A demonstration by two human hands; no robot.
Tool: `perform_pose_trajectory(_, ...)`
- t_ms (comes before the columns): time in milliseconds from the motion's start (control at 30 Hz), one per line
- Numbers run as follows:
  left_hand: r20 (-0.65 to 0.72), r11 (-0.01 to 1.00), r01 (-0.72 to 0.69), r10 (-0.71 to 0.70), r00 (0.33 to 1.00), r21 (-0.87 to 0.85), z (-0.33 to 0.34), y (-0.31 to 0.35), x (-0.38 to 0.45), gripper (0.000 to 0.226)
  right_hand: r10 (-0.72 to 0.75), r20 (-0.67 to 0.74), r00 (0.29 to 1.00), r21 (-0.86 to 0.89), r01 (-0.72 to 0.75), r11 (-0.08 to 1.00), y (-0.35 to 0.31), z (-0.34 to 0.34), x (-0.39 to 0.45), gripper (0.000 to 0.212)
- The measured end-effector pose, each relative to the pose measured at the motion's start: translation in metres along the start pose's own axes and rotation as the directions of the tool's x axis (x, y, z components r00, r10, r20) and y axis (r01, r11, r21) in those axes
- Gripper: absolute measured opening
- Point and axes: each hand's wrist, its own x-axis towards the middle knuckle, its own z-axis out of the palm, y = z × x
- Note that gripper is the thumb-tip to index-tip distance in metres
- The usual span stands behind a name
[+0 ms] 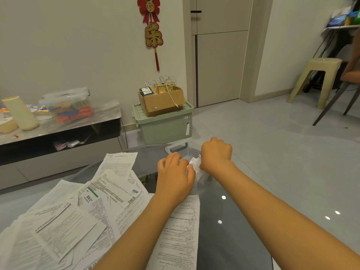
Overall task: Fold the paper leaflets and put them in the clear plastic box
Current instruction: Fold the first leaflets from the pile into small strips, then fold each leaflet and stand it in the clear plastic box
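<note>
Placing step: both hands over the clear plastic box [178, 148] at the worktop's far edge, right hand [216, 153] grip pinching folded leaflet [195, 164], left hand [175, 175] grip relaxed steadying it; next, likely release inside.

I am seeing two bare forearms running up from the lower edge, with no sleeve, watch or ring showing anywhere behind the fingers. My left hand [175, 177] and right hand [216, 153] are both showing ungloved, their knuckles and wrists plainly uncovered.
</note>
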Motion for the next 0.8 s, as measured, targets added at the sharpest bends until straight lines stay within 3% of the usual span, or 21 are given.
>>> perform_pose_trajectory(267,0.076,0.996,0.072,-0.068,0.995,-0.055,-0.021,0.003,-0.009,0.044,-0.017,-0.09,0.996,0.098,0.025,0.995,0.006,-0.006,-0.019,0.032)
perform_pose_trajectory(500,0.054,0.991,0.104,-0.1,0.994,-0.078,-0.05,0.013,-0.042,0.042,-0.095,-0.215,0.972,0.301,0.158,0.94,0.005,-0.015,-0.063,0.024)
perform_pose_trajectory(700,0.075,0.984,0.145,-0.138,0.988,-0.1,-0.078,0.023,-0.085,0.038,-0.15,-0.231,0.961,0.416,0.237,0.878,-0.001,-0.012,-0.108,0.02)
perform_pose_trajectory(800,0.149,0.978,0.205,-0.197,0.969,-0.039,-0.083,0.025,-0.115,0.041,-0.215,-0.199,0.956,0.436,0.283,0.854,-0.007,-0.002,-0.134,0.021)
